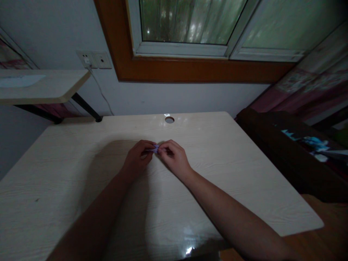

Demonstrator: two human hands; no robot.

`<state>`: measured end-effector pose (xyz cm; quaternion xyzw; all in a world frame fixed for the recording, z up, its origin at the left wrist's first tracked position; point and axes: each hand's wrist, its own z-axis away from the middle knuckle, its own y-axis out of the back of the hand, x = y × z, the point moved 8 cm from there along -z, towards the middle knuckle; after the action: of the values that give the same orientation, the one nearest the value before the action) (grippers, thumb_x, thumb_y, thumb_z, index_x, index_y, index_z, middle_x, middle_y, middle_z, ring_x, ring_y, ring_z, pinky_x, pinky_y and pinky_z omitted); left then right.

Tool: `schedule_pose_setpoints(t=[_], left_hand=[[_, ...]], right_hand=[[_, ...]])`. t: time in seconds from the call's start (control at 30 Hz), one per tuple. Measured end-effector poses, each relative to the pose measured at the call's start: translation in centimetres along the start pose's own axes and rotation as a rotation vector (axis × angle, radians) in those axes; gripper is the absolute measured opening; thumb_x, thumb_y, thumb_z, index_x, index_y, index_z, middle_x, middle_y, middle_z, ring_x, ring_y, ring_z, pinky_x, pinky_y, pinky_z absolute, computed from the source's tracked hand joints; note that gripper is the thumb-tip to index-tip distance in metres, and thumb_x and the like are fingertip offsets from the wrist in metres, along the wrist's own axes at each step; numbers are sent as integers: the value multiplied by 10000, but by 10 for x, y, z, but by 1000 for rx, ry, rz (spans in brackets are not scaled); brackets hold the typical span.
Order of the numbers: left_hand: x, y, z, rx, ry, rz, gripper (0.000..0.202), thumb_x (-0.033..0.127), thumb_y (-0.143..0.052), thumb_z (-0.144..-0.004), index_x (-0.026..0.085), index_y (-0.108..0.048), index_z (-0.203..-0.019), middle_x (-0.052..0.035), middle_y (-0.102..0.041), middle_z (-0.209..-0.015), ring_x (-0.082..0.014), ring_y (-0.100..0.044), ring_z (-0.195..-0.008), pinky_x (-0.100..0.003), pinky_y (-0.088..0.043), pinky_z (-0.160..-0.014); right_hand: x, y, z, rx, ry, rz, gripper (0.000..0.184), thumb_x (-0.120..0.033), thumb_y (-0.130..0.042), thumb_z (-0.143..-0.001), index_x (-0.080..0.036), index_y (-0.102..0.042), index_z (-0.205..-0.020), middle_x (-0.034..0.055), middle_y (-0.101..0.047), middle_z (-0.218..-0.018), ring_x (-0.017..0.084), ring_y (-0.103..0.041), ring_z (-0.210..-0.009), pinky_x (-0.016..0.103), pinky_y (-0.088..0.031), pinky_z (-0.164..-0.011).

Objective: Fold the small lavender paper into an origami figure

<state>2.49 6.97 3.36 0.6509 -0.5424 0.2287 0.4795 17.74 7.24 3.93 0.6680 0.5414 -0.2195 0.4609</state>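
Note:
My left hand [138, 156] and my right hand [174, 158] meet over the middle of a pale wooden desk [81, 174]. Both are closed in a pinch on a small pale purple piece of folded paper [154, 148], which peeks out between the fingertips. Most of the paper is hidden by the fingers. Both forearms reach in from the bottom edge of the view.
A round cable hole [169, 119] sits near the desk's far edge. A raised shelf [40, 85] on black legs stands at the far left, below a wall socket [94, 59] with a cable. A window [190, 25] is above. Dark furniture [288, 152] lies to the right.

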Motion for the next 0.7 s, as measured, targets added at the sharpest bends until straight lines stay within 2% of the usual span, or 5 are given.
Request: schedule_pose_setpoints(t=[0.27, 0.47, 0.7], left_hand=[[2, 5, 0, 45, -43, -102, 129, 135, -635, -843, 219, -648, -940, -56, -689, -1038, -174, -663, -965, -291, -573, -810], [2, 4, 2, 61, -25, -47, 127, 135, -619, -846, 221, -626, -939, -63, -709, -1100, -191, -679, -1025, -337, -582, -866], [2, 2, 4, 61, -12, -2, 156, 111, -611, -850, 219, -616, -962, -65, -708, -1131, -195, -679, -1079, -336, -579, -894]], right_hand=[[0, -5, 0, -68, -18, -84, 28, -207, -641, -883, -203, -668, -893, 32, -642, -868, 140, -618, -759, 249, -491, -656], [-2, -7, 0, -77, 13, -52, 68, -251, -615, -913, -217, -671, -893, 31, -652, -858, 146, -619, -766, 261, -486, -660], [-10, -7, 1, -78, 55, -14, 43, -249, -623, -906, -229, -661, -900, 21, -647, -837, 149, -617, -769, 272, -504, -693]])
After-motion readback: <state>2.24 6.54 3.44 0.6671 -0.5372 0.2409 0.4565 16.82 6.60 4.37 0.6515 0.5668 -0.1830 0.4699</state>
